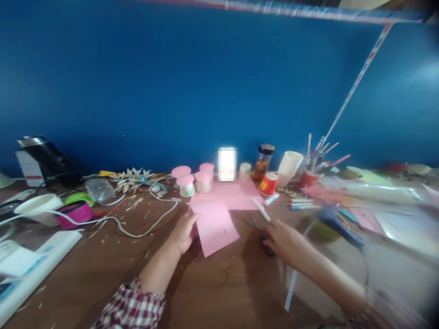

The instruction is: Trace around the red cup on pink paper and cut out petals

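Note:
My left hand (pixel 183 232) grips the left edge of a pink sheet of paper (pixel 215 227) lying on the brown table (pixel 222 283). My right hand (pixel 284 242) is blurred by motion and closed around a white stick-like tool (pixel 261 209), right over a pair of scissors (pixel 264 237) whose blades point left toward the paper. Another pink sheet (pixel 233 194) lies just behind the first.
Pink-lidded small jars (pixel 192 179), a red paper cup (pixel 268 183), a glass jar (pixel 263 162), a white cup (pixel 289 168) and a brush pot (pixel 310 176) line the blue wall. A white cable (pixel 137 228), a pink tape roll (pixel 75 214), markers (pixel 302 204) and a blue glue gun (pixel 338 221) lie around.

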`<state>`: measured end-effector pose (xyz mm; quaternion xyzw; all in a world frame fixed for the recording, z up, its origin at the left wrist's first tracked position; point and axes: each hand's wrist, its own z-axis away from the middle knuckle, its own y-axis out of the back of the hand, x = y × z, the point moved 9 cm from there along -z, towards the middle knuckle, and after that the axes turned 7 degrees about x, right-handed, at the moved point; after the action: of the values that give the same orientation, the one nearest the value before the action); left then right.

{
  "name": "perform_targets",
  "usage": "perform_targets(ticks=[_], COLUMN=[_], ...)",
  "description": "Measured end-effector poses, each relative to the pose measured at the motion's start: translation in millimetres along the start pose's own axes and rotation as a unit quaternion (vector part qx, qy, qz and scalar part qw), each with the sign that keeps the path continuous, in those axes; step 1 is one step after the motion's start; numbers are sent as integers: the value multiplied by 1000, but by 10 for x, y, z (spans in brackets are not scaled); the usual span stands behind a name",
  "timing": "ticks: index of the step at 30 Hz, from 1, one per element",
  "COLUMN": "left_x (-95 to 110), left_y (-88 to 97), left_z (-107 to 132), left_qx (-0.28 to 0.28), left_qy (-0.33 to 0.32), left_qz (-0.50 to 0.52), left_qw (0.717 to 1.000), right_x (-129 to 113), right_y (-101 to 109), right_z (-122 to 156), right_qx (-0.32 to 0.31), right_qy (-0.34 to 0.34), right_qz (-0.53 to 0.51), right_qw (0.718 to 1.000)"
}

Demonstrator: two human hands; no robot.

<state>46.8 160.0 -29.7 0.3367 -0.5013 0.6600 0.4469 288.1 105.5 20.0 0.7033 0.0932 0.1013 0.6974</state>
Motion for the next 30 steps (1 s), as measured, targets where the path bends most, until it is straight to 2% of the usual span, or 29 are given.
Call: perform_targets(ticks=[3, 12, 15, 20, 23, 27, 30], left_x=[31, 83, 47, 19, 42, 52, 46], left_y=[-16, 79, 69, 9, 19, 36, 53], left_z=[11, -8, -24, -45, -46, -43, -48], left_qx=[-10, 33, 21, -16, -3, 19, 30], left_qy=[-18, -70, -61, -53, -53, -42, -34], left_qz=[-2, -75, -59, -44, -23, 0, 19], left_qw=[1000, 994, 996, 998, 998, 999, 999], right_x=[21, 24, 74, 267, 311, 185, 44], right_y=[-11, -44, -113, -38, 68, 193, 91], right_z=[8, -4, -20, 9, 51, 103, 128], right_qx=[-1, 5, 15, 95, 108, 109, 51], right_qy=[-5, 4, 16, -5, -19, -8, -40], right_qz=[-12, 5, 1, -95, -147, -286, -444], right_qw=[1000, 1000, 1000, 991, 983, 952, 894])
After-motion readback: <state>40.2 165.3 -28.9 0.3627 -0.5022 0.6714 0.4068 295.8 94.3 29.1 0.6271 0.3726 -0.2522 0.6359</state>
